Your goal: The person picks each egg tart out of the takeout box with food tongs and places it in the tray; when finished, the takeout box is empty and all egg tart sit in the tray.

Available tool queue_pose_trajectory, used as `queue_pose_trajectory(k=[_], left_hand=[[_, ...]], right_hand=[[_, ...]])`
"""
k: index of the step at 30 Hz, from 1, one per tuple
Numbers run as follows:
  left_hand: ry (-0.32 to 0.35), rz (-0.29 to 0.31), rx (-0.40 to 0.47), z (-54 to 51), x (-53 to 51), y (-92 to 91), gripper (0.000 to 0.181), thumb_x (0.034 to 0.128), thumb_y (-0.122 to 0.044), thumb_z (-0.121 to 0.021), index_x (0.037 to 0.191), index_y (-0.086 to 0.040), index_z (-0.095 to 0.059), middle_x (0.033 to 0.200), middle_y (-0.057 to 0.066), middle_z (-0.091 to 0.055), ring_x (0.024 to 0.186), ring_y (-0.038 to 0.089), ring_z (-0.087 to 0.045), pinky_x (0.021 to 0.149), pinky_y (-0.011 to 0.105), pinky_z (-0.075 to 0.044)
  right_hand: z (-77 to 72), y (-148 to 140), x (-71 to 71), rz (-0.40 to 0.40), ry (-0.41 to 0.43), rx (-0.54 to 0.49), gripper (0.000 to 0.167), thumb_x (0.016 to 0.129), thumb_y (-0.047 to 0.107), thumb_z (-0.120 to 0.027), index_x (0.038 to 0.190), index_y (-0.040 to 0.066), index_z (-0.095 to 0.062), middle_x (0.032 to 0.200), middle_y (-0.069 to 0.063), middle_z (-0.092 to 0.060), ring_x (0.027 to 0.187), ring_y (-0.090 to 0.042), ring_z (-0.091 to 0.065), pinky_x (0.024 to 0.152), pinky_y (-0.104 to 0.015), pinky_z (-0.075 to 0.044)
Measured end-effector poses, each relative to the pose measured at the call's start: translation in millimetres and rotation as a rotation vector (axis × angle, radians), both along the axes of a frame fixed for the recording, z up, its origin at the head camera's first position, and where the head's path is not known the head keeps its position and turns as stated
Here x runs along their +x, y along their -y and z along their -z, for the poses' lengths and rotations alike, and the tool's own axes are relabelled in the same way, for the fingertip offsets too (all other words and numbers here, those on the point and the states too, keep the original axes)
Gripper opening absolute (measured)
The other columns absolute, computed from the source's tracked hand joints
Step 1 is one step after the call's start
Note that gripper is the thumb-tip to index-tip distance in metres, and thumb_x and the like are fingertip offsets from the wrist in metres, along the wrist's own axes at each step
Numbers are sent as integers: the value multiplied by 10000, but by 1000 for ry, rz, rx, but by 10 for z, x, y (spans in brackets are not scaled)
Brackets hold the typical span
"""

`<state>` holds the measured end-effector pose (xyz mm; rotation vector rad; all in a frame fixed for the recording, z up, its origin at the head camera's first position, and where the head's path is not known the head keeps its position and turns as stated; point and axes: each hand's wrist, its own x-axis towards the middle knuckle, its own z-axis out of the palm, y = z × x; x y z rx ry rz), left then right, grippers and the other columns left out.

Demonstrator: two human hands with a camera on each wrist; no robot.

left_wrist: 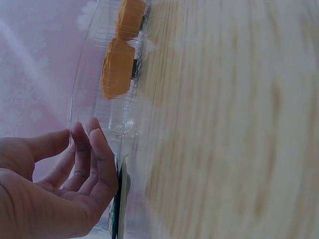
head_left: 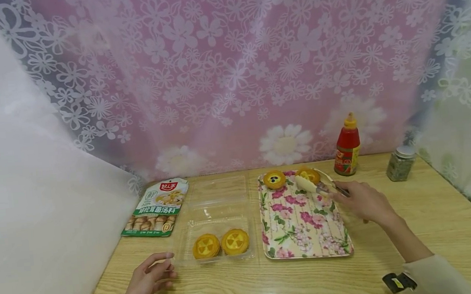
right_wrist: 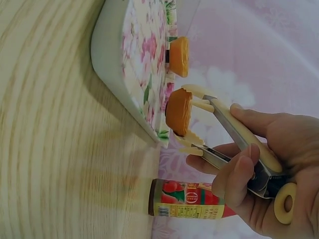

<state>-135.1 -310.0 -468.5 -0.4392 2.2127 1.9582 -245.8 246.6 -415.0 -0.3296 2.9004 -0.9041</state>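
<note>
**Tongs point(right_wrist: 232, 127) straddling that tart point(right_wrist: 178, 110)**

Your right hand point(head_left: 364, 199) is clamped on them, tart ahead-left on the tray point(head_left: 306, 236). Left hand point(head_left: 146, 281) seems to pinch the clear box point(head_left: 225, 225). Grab or release step? Can't tell; next move probably wants a light touch.

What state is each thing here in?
Clear plastic clamshell: open, lid folded back.
Two egg tarts: side by side inside it.
Floral tray: flat, dark-dotted tart resting on it.
Tongs: spread around another tart at tray's far right.
Red sauce bottle: upright.
Spice jar: upright, lid on.
Mushroom soup packet: lying flat, face up.
Left hand: pinching clamshell rim.
Right hand: gripping tongs.
</note>
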Motion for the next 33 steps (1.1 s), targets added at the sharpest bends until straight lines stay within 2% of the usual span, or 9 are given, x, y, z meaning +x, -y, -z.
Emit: queue_pose_trajectory(k=[9,13,21,33], left_hand=[[-2,-3,0,-3,0,1,413,1052,-272,-653,1392,-39,-616,1020,81,-701,949,260,-725,775,377,-623],[-6,2,2,-7,1,-5,424,1049,-282,-657,1393,-37,-614,1019,78,-700,949,258,-725,775,377,-623],[-9,0,5,-14,2,-6,418,1050,-278,-655,1389,-36,-616,1015,76,-700,942,252,-726,771,372,-623],[-5,-12,5,-20,4,-20,436,1039,-287,-671,1388,-31,-614,1014,87,-710,938,256,-729,773,379,-623]], right_hand=[[47,19,-51,1,-20,19,685,1079,430,-560,1545,-55,-430,513,36,-410,358,-172,-481,372,-351,-450],[72,36,-63,-4,-30,27,714,1071,453,-569,1543,-63,-425,525,15,-466,358,-163,-480,372,-342,-444],[68,92,-45,-5,-29,40,670,1079,389,-571,1544,-70,-419,616,-54,-597,361,-172,-490,374,-324,-418],[102,109,-55,8,-23,42,674,1074,391,-580,1547,-61,-419,606,-69,-589,362,-174,-496,372,-324,-431]])
